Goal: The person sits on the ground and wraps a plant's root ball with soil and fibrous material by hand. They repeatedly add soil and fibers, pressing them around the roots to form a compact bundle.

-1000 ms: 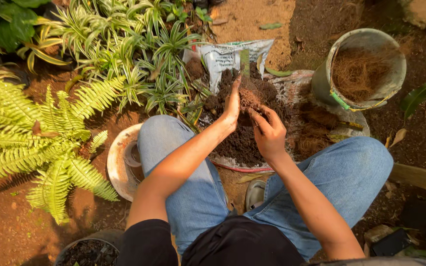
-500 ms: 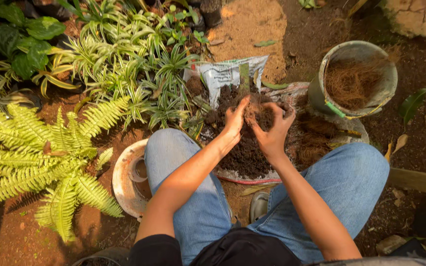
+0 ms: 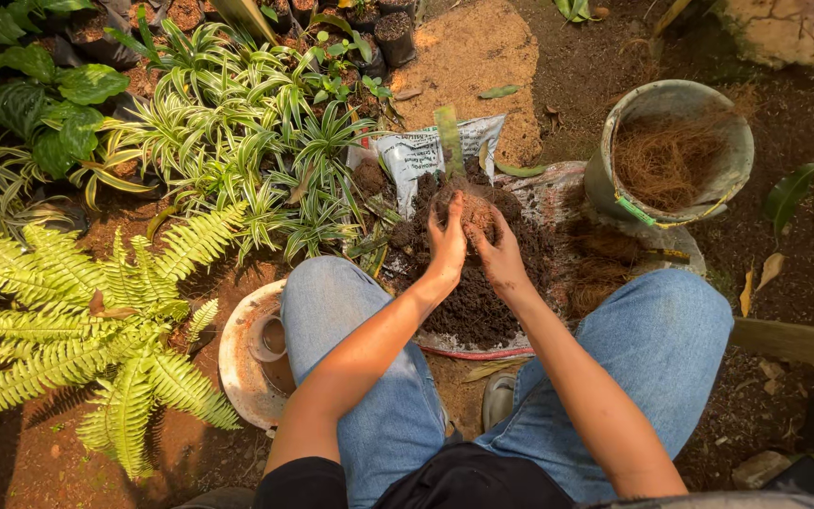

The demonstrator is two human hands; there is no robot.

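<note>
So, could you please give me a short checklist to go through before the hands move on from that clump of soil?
1. Left hand and right hand both on the soil clump: ok.
2. Clump held over the soil pile: ok.
3. Small plant upright in the clump: ok.
4. Roots covered: cannot tell.
5. Bucket of fibre upright, beside the pile: ok.

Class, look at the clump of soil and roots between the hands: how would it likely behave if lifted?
The clump looks loose and crumbly like the dark soil pile, so it would probably shed bits. Both hands, left and right, cup it, suggesting it needs support. Likely fragile, not slippery.
</note>
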